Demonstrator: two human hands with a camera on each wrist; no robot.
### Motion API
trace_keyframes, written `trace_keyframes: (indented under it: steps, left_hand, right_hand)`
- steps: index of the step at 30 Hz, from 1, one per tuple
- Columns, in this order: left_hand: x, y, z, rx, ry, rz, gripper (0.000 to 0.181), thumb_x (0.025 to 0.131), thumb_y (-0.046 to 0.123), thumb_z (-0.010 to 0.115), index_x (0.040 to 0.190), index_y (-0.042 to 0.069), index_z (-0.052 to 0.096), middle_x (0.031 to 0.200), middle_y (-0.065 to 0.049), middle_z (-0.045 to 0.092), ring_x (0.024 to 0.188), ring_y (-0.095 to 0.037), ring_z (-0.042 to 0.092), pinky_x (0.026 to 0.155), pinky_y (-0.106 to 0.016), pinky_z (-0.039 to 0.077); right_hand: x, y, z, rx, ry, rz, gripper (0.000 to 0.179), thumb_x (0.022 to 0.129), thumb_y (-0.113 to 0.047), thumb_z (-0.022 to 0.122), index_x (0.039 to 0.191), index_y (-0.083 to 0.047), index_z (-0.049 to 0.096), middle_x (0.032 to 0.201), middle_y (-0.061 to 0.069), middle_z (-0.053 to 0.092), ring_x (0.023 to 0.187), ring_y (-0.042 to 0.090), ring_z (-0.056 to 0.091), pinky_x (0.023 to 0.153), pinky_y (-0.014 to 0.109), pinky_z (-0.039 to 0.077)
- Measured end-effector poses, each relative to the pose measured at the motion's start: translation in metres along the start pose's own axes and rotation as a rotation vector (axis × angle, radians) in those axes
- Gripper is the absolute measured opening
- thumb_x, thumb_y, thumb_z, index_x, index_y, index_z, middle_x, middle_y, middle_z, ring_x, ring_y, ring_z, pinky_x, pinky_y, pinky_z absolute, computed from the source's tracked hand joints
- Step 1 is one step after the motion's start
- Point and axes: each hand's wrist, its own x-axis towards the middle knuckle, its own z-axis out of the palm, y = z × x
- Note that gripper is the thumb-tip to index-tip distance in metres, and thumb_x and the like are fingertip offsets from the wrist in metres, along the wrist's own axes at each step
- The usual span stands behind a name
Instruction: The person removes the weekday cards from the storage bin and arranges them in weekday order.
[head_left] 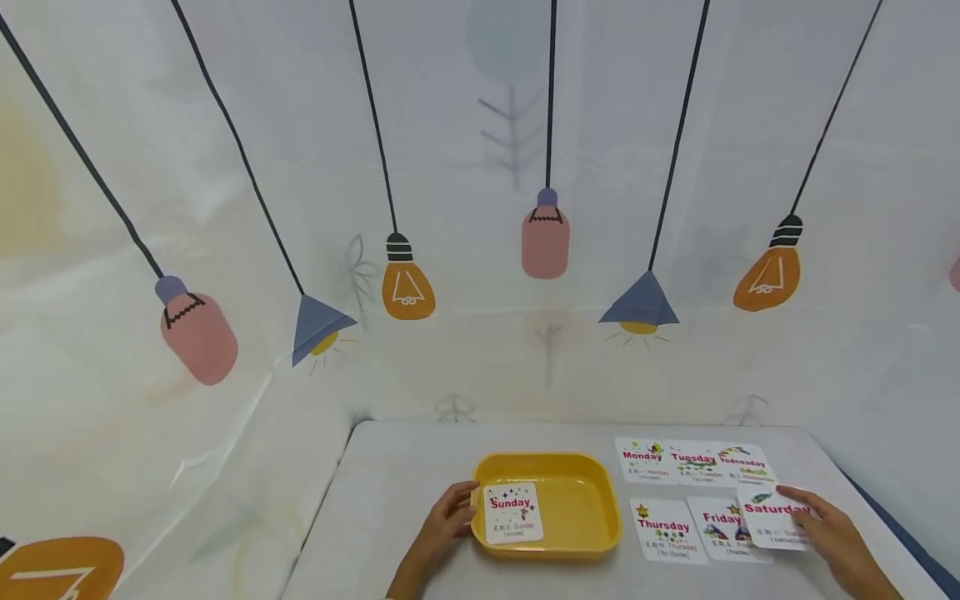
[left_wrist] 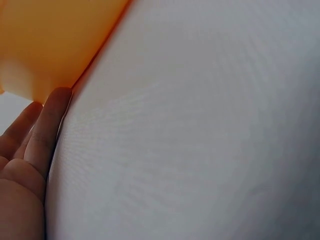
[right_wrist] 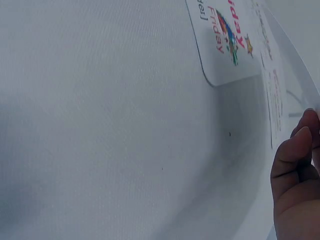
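My right hand (head_left: 836, 537) pinches the right edge of the white Saturday card (head_left: 772, 529), which overlaps the right side of the Friday card (head_left: 716, 543). In the right wrist view, thumb and finger (right_wrist: 295, 150) meet near the frame's right edge. With its fingers fairly straight, my left hand (head_left: 437, 533) touches the left side of a yellow tray (head_left: 577, 510); its fingertips meet the orange-looking wall (left_wrist: 60, 45) in the left wrist view. Inside the tray, at its left, lies the Sunday card (head_left: 513, 525).
Right of the tray, the Monday (head_left: 641, 471), Tuesday (head_left: 693, 472) and Wednesday (head_left: 744, 458) cards form a back row. The Thursday card (head_left: 667, 542) lies in front, left of Friday. A white table (head_left: 420, 450) carries everything; a lamp-patterned cloth (head_left: 480, 350) hangs behind.
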Motion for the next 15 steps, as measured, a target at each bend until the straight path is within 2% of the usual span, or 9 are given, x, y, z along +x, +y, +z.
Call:
trace_keyframes:
  steps: [3, 9, 12, 15]
  left_hand:
    - [-0.0007, -0.0018, -0.0007, -0.001, 0.005, -0.014, 0.044, 0.1, 0.023, 0.058, 0.142, 0.012, 0.051, 0.145, -0.027, 0.048, 0.127, -0.036, 0.058, 0.085, -0.035, 0.06]
    - [0.001, -0.0029, 0.0016, -0.009, 0.002, -0.021, 0.044, 0.1, 0.023, 0.059, 0.142, 0.011, 0.052, 0.145, -0.027, 0.048, 0.126, -0.035, 0.058, 0.086, -0.035, 0.06]
    - [0.0026, -0.0018, 0.0025, -0.012, 0.005, -0.006, 0.044, 0.1, 0.023, 0.058, 0.142, 0.011, 0.052, 0.145, -0.027, 0.048, 0.126, -0.036, 0.058, 0.086, -0.036, 0.06]
    - [0.002, -0.0017, 0.0025, -0.018, 0.012, -0.016, 0.044, 0.1, 0.023, 0.059, 0.142, 0.011, 0.052, 0.144, -0.026, 0.049, 0.125, -0.034, 0.059, 0.085, -0.035, 0.06]
  right_hand:
    - [0.0049, 0.0026, -0.0024, -0.009, 0.01, 0.012, 0.058, 0.098, -0.01, 0.04, 0.153, 0.003, 0.028, 0.155, 0.041, 0.013, 0.124, 0.053, 0.038, 0.09, 0.054, 0.049]
    - [0.0089, 0.0065, -0.005, -0.024, 0.011, 0.017, 0.057, 0.099, -0.009, 0.04, 0.153, 0.003, 0.028, 0.155, 0.042, 0.013, 0.126, 0.057, 0.033, 0.1, 0.066, 0.041]
    - [0.0092, 0.0075, -0.0072, -0.042, 0.021, -0.004, 0.057, 0.098, -0.01, 0.039, 0.152, 0.004, 0.028, 0.153, 0.042, 0.016, 0.122, 0.055, 0.037, 0.096, 0.062, 0.044]
    - [0.0085, 0.0103, -0.0088, -0.051, 0.017, 0.013, 0.058, 0.097, -0.01, 0.041, 0.152, 0.005, 0.027, 0.149, 0.043, 0.022, 0.114, 0.05, 0.045, 0.088, 0.053, 0.049]
